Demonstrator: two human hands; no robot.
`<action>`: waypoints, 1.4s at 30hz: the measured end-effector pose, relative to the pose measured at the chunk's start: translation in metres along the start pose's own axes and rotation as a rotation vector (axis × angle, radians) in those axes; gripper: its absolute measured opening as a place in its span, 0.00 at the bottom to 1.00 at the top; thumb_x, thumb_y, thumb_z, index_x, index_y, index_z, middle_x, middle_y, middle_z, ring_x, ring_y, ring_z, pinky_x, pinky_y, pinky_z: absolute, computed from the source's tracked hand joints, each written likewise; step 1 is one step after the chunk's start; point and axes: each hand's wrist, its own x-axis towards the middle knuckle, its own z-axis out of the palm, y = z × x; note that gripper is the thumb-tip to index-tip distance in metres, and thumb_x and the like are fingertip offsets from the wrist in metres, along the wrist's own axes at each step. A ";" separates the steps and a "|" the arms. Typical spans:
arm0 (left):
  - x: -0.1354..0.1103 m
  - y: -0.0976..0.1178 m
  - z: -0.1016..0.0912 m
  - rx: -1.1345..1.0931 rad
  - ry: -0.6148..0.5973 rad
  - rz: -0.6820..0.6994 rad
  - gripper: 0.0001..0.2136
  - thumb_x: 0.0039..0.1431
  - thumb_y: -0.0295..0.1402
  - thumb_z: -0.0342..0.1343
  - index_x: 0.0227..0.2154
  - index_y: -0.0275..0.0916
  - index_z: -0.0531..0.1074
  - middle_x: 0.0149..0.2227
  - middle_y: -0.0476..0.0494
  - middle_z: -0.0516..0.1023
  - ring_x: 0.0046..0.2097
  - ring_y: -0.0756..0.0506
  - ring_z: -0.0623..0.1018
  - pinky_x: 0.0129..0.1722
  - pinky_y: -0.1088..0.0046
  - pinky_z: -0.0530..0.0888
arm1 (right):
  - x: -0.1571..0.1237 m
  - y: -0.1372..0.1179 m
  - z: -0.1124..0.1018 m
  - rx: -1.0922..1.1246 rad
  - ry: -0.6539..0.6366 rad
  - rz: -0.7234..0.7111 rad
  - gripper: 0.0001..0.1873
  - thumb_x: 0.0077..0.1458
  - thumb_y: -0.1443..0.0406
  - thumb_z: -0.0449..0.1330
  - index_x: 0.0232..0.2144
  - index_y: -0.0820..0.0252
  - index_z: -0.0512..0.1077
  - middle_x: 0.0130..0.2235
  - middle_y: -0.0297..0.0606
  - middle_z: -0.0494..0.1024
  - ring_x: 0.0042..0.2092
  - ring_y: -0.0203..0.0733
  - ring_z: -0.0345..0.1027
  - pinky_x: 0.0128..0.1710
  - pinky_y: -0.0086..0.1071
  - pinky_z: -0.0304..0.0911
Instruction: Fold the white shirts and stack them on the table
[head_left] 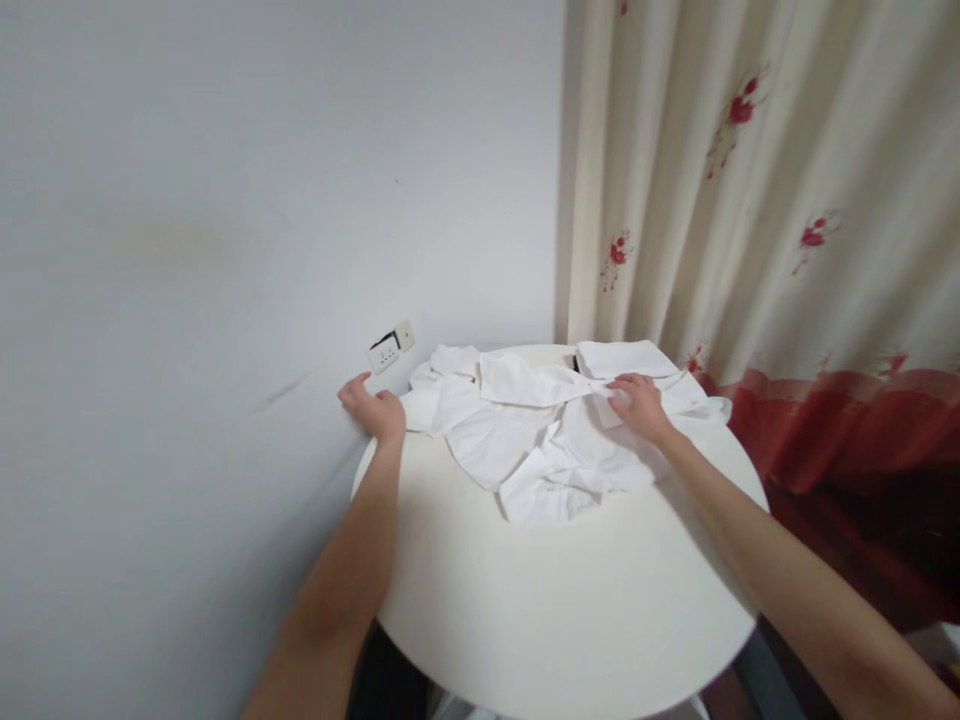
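1. Fingers of the left hand (371, 408) were spread and held nothing visible, at the left end of the white cloth (487, 430); the right hand (639, 408) had its fingertips on the cloth's right part, though whether they pinched it could not be told from the head view.
2. That cloth lay rumpled across the far half of the round table (570, 600), with one flap pointing toward the person.
3. Behind the right hand lay a flat, folded white piece (626, 358); whether it belonged to the cloth was unclear. A small black thing (576, 363) showed beside it, mostly hidden.
4. Close on the left stood the pale wall (262, 200), its socket (384, 354) just beyond the left hand.
5. Cream curtain (690, 200) with red flowers and a red lower band hung at the right.
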 end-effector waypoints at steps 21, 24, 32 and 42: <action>-0.131 0.071 -0.083 -0.242 -1.510 0.888 0.14 0.66 0.29 0.52 0.49 0.43 0.79 0.45 0.43 0.80 0.49 0.43 0.77 0.52 0.66 0.70 | -0.110 -0.072 -0.055 0.065 -0.508 -0.492 0.11 0.62 0.71 0.52 0.30 0.58 0.71 0.33 0.40 0.74 0.38 0.44 0.68 0.39 0.36 0.63; -0.126 0.075 -0.091 -0.241 -1.420 0.919 0.14 0.64 0.25 0.51 0.45 0.43 0.80 0.43 0.45 0.81 0.45 0.44 0.78 0.49 0.66 0.71 | -0.112 -0.071 -0.061 0.027 -0.459 -0.544 0.11 0.61 0.72 0.53 0.31 0.58 0.73 0.36 0.41 0.76 0.39 0.44 0.68 0.41 0.36 0.62; -0.110 0.091 -0.144 -0.423 -1.255 0.923 0.13 0.62 0.21 0.53 0.41 0.44 0.78 0.51 0.42 0.76 0.53 0.44 0.74 0.54 0.64 0.71 | -0.130 -0.104 -0.107 0.065 -0.392 -0.584 0.23 0.60 0.71 0.56 0.57 0.55 0.71 0.48 0.46 0.77 0.48 0.48 0.68 0.48 0.42 0.63; -0.138 0.095 -0.176 -0.352 -1.368 0.814 0.16 0.62 0.23 0.51 0.51 0.41 0.72 0.51 0.41 0.78 0.57 0.41 0.72 0.60 0.59 0.67 | -0.156 -0.138 -0.076 0.351 -0.471 -0.191 0.11 0.64 0.59 0.56 0.37 0.59 0.76 0.36 0.40 0.78 0.39 0.45 0.70 0.43 0.37 0.62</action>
